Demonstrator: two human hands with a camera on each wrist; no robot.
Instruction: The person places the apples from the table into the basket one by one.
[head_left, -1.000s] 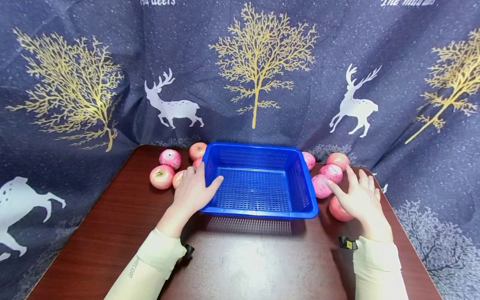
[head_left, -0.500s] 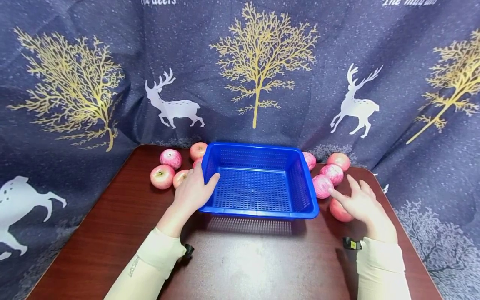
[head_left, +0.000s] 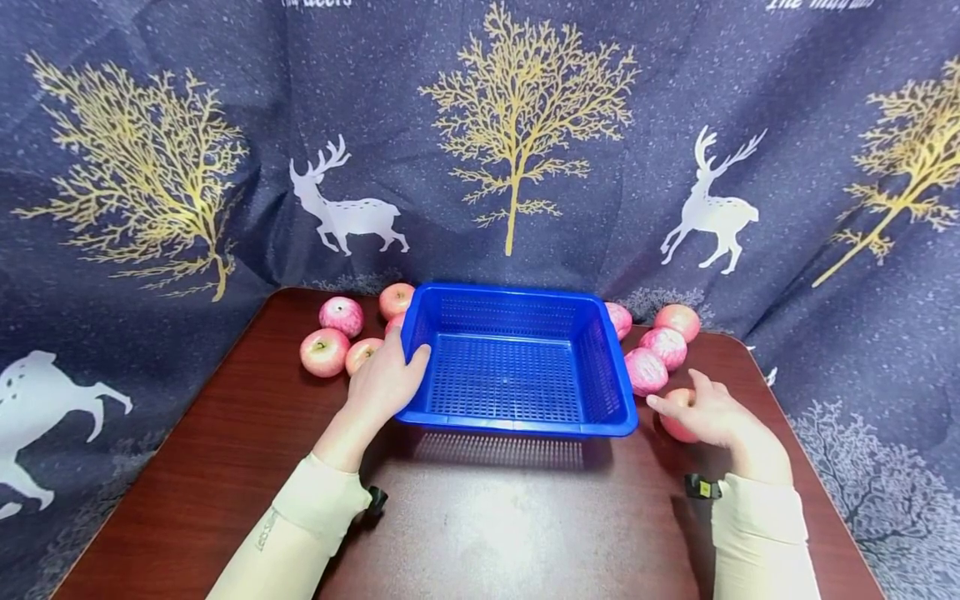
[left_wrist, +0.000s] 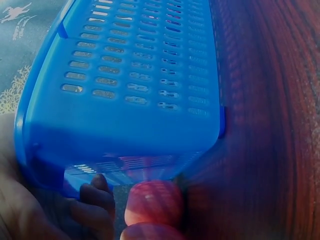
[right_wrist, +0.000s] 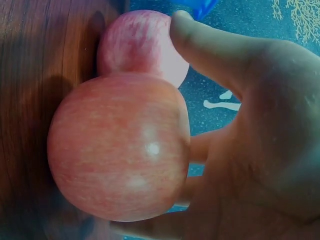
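A blue plastic basket (head_left: 517, 428) with slotted walls stands on the table, no fruit inside. My left hand (head_left: 381, 383) grips its left rim, thumb over the inside and fingers outside. In the left wrist view, the curled fingers (left_wrist: 97, 202) are below the rim near red apples (left_wrist: 154, 202). My right hand (head_left: 723, 429) is over the nearest apple (head_left: 677, 430) on the right. Seen from the right wrist, the thumb (right_wrist: 215, 47) stands apart from this large apple (right_wrist: 120, 150) while the other fingers reach behind it, partly hidden.
Several apples (head_left: 324, 353) lie left of the basket, some partly hidden by it. On the right, more apples (head_left: 663, 347) run in a line along the basket's side. Behind the brown table (head_left: 225, 467) hangs a dark blue cloth (head_left: 450, 167) with deer and trees.
My right hand has come down onto the nearest right-hand apple, from above and beside it. The left thumb has drawn in closer to the basket's rim. Basket and apples look unmoved.
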